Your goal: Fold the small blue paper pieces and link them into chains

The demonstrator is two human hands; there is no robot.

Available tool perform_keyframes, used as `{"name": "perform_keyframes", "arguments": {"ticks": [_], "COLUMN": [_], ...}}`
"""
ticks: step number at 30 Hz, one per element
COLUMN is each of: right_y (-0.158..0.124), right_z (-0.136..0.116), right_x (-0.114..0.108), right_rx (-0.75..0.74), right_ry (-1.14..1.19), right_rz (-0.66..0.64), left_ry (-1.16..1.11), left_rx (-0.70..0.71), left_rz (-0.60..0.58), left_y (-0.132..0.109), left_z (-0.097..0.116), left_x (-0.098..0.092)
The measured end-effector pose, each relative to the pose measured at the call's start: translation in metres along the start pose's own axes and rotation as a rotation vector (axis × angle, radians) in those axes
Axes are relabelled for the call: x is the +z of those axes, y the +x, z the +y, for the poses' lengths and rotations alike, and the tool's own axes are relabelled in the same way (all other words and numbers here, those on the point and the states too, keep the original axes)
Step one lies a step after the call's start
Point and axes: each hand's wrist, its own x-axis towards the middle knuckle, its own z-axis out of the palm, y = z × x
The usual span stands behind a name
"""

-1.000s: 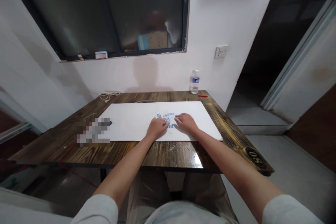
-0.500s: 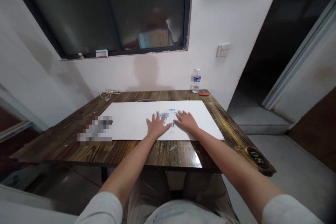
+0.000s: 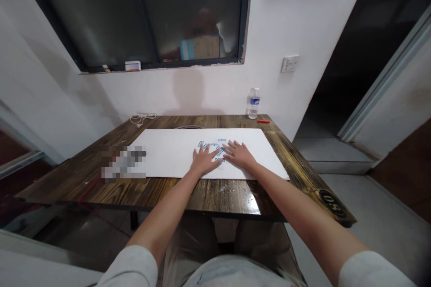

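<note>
Head view — water bottle (image 3: 254, 104) beyond white board (image 3: 161, 152)

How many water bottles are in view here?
1: a plastic water bottle stands upright at the far right of the wooden table, by the wall.

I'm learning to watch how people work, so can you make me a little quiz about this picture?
1. True or false: the plastic water bottle stands on the white sheet.
2. What colour are the small pieces lying by the left hand and the right hand? A red, B blue, C green.
3. Which hand is closer to the red stick?

Key: 1 false, it stands on the wooden table. 2 B. 3 the right hand.
</note>
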Motion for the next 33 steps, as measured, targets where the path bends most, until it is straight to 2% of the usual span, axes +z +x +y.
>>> {"name": "perform_keyframes", "arguments": {"ticks": [3,5,9,11,13,15,17,18,19,20,23,29,33], "right_y": [0.001,0.001,0.002,0.002,0.002,0.002,0.001,0.001,0.001,0.0,0.001,0.002,-0.001], "right_z": [-0.001,-0.001,0.002,0.004,0.005,0.005,0.005,0.004,0.004,0.003,0.003,0.005,0.005], "right_x": [0.002,0.002,0.003,0.002,0.002,0.002,0.002,0.002,0.003,0.003,0.005,0.002,-0.004], "right_rx": [0.109,0.15,0.052,0.001,-0.045,-0.084,-0.079,-0.054,-0.017,0.024,0.081,-0.074,-0.137], "right_ry": [0.007,-0.013,-0.026,0.0,0.025,0.049,0.062,0.059,0.046,0.025,-0.025,0.062,0.134], "right_rz": [0.079,0.077,0.016,0.001,-0.007,-0.004,0.024,0.045,0.067,0.084,0.083,0.056,0.107], "left_ry": [-0.017,-0.017,-0.038,-0.056,-0.055,-0.04,-0.03,-0.027,-0.026,-0.021,-0.015,-0.068,-0.101], "left_rx": [0.128,0.232,0.471,0.529,0.442,0.198,-0.112,-0.224,-0.273,-0.274,-0.154,0.071,0.091], "left_rz": [-0.058,-0.096,-0.15,-0.145,-0.066,0.073,0.179,0.201,0.186,0.157,0.096,0.193,0.216], "left_y": [0.0,0.0,-0.001,-0.002,-0.002,0.0,0.003,0.005,0.007,0.008,0.009,0.0,-0.004], "left_z": [-0.001,-0.003,-0.006,-0.006,-0.006,-0.006,-0.006,-0.006,-0.006,-0.006,-0.005,0.001,0.002], "left_x": [-0.004,-0.007,-0.011,-0.011,-0.008,-0.005,0.0,0.003,0.005,0.006,0.007,-0.002,-0.006]}}
